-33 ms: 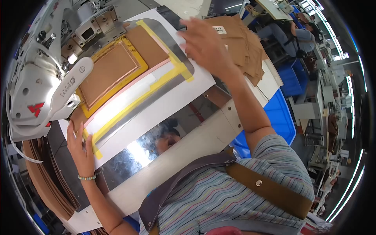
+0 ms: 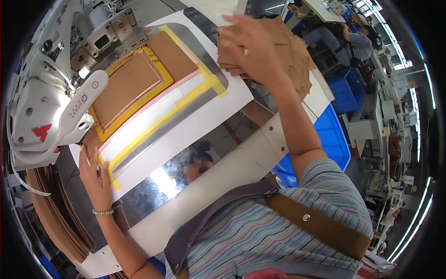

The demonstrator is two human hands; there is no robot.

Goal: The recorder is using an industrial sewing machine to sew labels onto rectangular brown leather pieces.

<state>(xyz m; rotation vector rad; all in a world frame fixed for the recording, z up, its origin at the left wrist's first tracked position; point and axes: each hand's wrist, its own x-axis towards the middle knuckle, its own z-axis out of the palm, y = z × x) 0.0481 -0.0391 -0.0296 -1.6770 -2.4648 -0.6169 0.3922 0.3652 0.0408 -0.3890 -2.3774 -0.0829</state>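
My left hand (image 2: pixel 95 178) lies with fingers apart on the taped lower-left corner of a metal board, beside a brown panel. The board carries yellow tape (image 2: pixel 211 86), a pink strip and white strip, and rests on a white sheet (image 2: pixel 232 97). A yellow frame (image 2: pixel 104 136) holds a brown rectangle with an inner border (image 2: pixel 127 83), under a sewing machine (image 2: pixel 44 111) with a white arm. My right hand (image 2: pixel 248 46), fingers loosely spread and slightly blurred, is raised over a pile of brown pieces (image 2: pixel 292 69) at the board's upper right; it holds nothing visible.
A polished metal bed (image 2: pixel 153 190) and pale table edge (image 2: pixel 209 183) run below the board. A blue bin (image 2: pixel 334 139) is at right, brown sheets (image 2: pixel 55 204) stand at left. A seated person (image 2: pixel 337 42) and more workstations fill the right background.
My right hand has moved slightly up and right, farther over the brown pile, uncovering more of the board's upper-right corner. My left hand is nearly unchanged.
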